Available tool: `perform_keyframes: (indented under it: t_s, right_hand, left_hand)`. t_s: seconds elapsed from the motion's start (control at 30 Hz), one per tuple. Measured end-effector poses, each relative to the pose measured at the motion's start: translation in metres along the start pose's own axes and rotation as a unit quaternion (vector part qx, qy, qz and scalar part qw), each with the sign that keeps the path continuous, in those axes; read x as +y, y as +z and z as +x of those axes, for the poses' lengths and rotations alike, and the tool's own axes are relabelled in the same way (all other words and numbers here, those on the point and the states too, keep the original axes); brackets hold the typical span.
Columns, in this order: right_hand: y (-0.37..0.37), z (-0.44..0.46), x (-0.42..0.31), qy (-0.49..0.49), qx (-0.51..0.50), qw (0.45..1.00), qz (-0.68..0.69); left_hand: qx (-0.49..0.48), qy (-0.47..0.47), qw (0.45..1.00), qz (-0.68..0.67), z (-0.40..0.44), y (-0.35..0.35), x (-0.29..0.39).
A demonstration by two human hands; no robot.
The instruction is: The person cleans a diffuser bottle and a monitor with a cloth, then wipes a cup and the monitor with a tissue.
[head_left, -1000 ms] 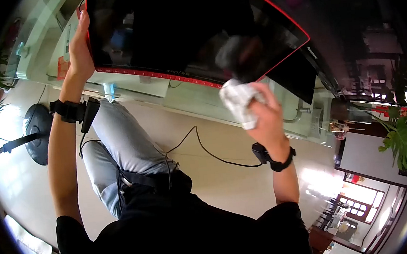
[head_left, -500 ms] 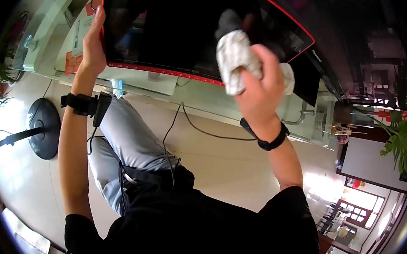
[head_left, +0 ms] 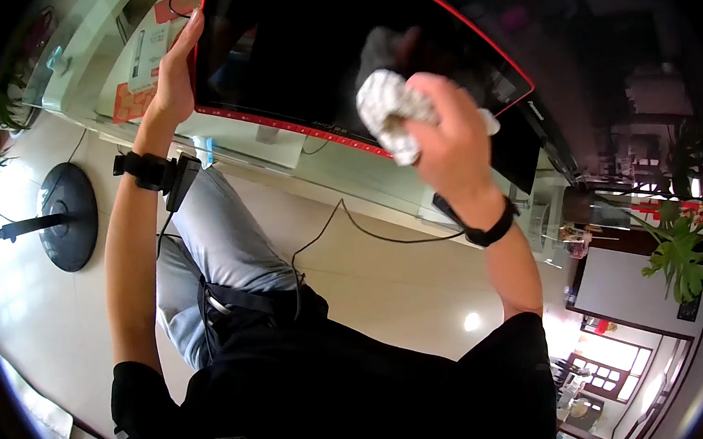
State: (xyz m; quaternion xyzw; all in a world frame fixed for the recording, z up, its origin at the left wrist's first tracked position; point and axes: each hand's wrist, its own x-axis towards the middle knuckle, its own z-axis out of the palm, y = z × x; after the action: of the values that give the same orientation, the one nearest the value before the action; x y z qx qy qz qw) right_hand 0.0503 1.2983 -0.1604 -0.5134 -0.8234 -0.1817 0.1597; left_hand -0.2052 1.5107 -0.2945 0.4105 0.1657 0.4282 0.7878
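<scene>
A red-framed monitor [head_left: 297, 50] with a dark, glossy screen stands in front of me, slanted in the view. My left hand [head_left: 175, 76] grips its left edge, thumb along the frame and the other fingers mostly hidden behind it. Bunched in my right hand [head_left: 454, 133] is a white patterned cloth [head_left: 384, 105], held against or just over the lower right part of the screen; the exact contact cannot be made out. The screen mirrors the cloth and fingers as a dim shape. Black straps with small devices circle both wrists.
The monitor is over a glass-topped stand [head_left: 348, 174]. A larger Panasonic screen [head_left: 556, 137] stands close on the right. Boxes [head_left: 149, 58] lie behind my left hand. A black cable [head_left: 386, 235] hangs across toward my right wrist. A round black base [head_left: 69, 217] stands on the floor at left.
My right hand has carried the cloth a little left across the screen. My left hand keeps its hold on the monitor's edge. The whole view has shifted slightly.
</scene>
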Motion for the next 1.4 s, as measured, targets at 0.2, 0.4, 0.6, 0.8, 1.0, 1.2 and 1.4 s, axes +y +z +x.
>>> perform_keyframes:
  t_s: [0.2,0.4,0.6,0.8,1.0,1.2,1.4]
  right_hand:
    - [-0.036,0.033,0.029,0.062,0.118,0.988,-0.084]
    - [0.024,0.008,-0.008,0.035,0.099,0.991,-0.081]
    - [0.058,0.000,-0.056,-0.047,-0.104,0.993,0.026]
    - [0.024,0.046,-0.036,-0.028,-0.067,0.996,0.052]
    - [-0.011,0.100,-0.021,0.048,0.088,0.995,-0.016]
    - [0.060,0.083,-0.058,-0.024,0.059,0.997,-0.046]
    - [0.075,0.058,-0.086,-0.022,-0.153,0.980,0.128]
  left_hand:
    - [0.066,0.038,0.996,0.037,0.008,-0.019,-0.017]
    - [0.051,0.034,0.998,0.020,0.003,-0.014,-0.012]
    - [0.065,0.057,0.995,0.048,-0.001,-0.011,-0.012]
    - [0.064,0.041,0.994,0.080,-0.003,-0.002,-0.008]
    - [0.033,0.004,0.997,0.063,-0.004,0.001,-0.005]
    - [-0.001,-0.006,1.000,0.024,0.010,-0.025,-0.026]
    - [0.015,-0.036,0.997,0.063,0.004,-0.020,-0.018]
